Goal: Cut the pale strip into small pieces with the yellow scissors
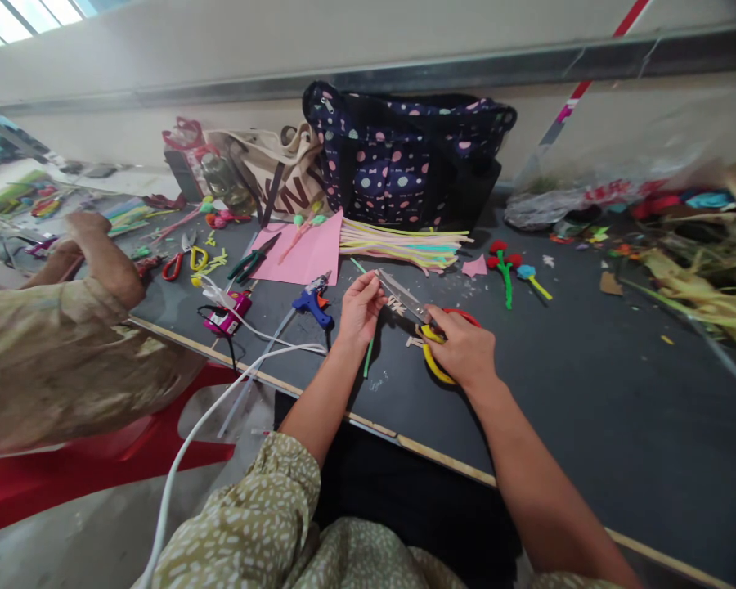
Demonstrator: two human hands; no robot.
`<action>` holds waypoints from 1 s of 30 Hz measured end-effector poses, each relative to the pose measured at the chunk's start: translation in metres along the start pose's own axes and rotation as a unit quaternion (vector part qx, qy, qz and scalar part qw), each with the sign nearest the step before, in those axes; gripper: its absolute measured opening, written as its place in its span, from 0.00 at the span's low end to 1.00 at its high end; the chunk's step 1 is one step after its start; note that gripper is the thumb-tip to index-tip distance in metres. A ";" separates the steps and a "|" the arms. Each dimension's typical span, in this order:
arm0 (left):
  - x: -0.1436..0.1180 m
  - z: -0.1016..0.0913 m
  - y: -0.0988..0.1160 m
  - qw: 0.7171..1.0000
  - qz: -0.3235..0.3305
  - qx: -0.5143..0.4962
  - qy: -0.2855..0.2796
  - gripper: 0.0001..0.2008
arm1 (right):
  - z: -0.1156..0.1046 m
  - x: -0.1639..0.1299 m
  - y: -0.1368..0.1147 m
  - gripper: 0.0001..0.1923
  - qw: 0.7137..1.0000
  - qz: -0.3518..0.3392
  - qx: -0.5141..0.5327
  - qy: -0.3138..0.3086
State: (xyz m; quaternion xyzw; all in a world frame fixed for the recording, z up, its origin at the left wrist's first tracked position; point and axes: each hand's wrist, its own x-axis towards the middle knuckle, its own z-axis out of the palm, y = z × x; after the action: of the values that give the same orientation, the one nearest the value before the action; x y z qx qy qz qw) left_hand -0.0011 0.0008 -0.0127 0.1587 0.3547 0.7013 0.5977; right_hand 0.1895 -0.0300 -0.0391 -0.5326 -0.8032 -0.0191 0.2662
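My right hand (460, 348) grips scissors (433, 331) with yellow and red handles; their metal blades point up-left and are parted. My left hand (361, 307) holds a green pipe cleaner (368, 358) that hangs down below the fingers, its upper end near the blade tips. Small pale scraps (397, 306) lie on the dark table (589, 384) between both hands. A blue glue gun (311, 301) rests just left of my left hand.
A pink sheet (303, 254), a pile of pipe cleaners (405, 243), pliers (251, 260), finished red pipe-cleaner flowers (504, 263), a dotted bag (405, 155) and a pink device (226, 315) with white cable. Another person's arm (98, 254) leans in at left. Clutter fills the right.
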 end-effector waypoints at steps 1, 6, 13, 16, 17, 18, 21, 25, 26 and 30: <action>0.000 0.001 0.000 1.000 -0.007 -0.005 0.004 0.12 | 0.001 0.000 0.000 0.21 1.000 0.000 -0.001 0.000; -0.003 0.003 0.002 0.999 -0.039 -0.022 0.019 0.11 | 0.002 0.000 -0.002 0.20 1.000 0.006 -0.005 -0.011; -0.003 0.003 0.001 0.998 -0.044 -0.037 0.014 0.13 | 0.003 0.000 -0.004 0.20 1.000 0.005 -0.015 -0.007; -0.003 0.003 0.001 0.998 -0.044 -0.044 0.011 0.13 | 0.003 0.000 -0.004 0.20 1.000 0.000 -0.014 -0.003; -0.003 0.003 0.001 0.998 -0.044 -0.046 0.011 0.13 | 0.003 0.000 -0.005 0.20 1.000 -0.002 -0.013 -0.003; -0.003 0.003 0.001 0.998 -0.045 -0.048 0.011 0.13 | 0.002 0.000 -0.005 0.20 1.000 -0.003 -0.013 -0.003; -0.003 0.003 0.001 0.998 -0.048 -0.045 0.016 0.13 | 0.002 0.001 -0.006 0.20 1.000 -0.003 -0.018 -0.004; -0.003 0.003 0.000 0.998 -0.048 -0.043 0.020 0.12 | 0.002 0.001 -0.007 0.20 1.000 0.000 -0.022 -0.009; -0.003 0.003 0.000 0.998 -0.048 -0.044 0.020 0.13 | 0.002 0.001 -0.007 0.20 1.000 0.000 -0.023 -0.011; -0.002 0.001 -0.001 0.998 -0.047 -0.042 0.022 0.13 | 0.003 0.000 -0.006 0.20 0.999 -0.001 -0.033 -0.006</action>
State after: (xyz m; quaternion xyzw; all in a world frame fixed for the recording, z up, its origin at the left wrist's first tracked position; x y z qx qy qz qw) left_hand 0.0010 -0.0010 -0.0117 0.1017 0.3449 0.6900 0.6282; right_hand 0.1831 -0.0320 -0.0402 -0.5401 -0.8045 -0.0427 0.2434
